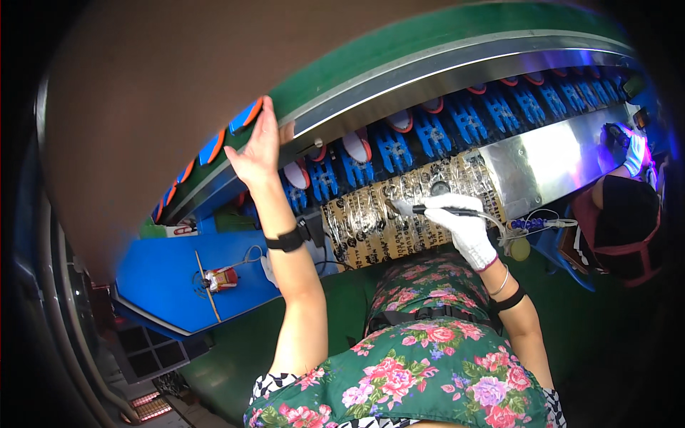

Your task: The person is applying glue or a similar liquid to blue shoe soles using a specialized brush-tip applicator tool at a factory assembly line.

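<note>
My bare left hand (258, 153) reaches up to the edge of the green belt (314, 89), fingers stretched and thumb spread. Its fingertips are at the end of a blue shoe sole with an orange rim (246, 115); whether they touch it I cannot tell. More such soles (212, 148) line the belt to the left. In a white glove, my right hand (460, 225) is closed around the dark handle of a brush (404, 207). The pale bristle end points left over a worktop covered in printed brown paper and clear tape (371, 239). A thin hose trails from the handle's rear.
Below the belt runs a row of blue holders (432, 135), several bearing pale, red-rimmed pieces (357, 148). A round dark knob (440, 188) sits beyond my right hand. At left is a blue table (160, 274) with a red-and-white can (222, 279). A co-worker (621, 214) works at right.
</note>
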Tool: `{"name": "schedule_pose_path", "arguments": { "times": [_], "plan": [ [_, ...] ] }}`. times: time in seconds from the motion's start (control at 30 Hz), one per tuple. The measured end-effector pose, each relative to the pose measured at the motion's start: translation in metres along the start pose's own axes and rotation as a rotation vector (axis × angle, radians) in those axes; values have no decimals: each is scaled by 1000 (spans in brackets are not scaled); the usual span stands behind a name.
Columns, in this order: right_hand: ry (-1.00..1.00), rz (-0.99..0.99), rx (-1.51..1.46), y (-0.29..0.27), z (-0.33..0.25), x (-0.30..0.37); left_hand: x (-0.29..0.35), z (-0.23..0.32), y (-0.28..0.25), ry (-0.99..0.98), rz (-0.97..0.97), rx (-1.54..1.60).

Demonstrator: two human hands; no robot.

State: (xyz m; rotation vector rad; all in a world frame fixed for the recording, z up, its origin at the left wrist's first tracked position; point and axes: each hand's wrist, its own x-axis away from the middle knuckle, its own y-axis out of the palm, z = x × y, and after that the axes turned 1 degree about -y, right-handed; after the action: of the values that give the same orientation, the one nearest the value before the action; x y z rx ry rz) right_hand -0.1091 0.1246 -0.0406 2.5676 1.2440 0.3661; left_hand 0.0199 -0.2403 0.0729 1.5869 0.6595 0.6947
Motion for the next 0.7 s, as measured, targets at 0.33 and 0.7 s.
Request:
{"name": "schedule_pose_path", "arguments": {
  "times": [0.33, 0.7],
  "plan": [
    [106, 290, -286, -38, 40, 14, 7, -156, -27, 383, -148, -1531],
    [109, 454, -353, -121, 24, 34, -100, -410, -40, 347, -676, -2360]
  ]
}}
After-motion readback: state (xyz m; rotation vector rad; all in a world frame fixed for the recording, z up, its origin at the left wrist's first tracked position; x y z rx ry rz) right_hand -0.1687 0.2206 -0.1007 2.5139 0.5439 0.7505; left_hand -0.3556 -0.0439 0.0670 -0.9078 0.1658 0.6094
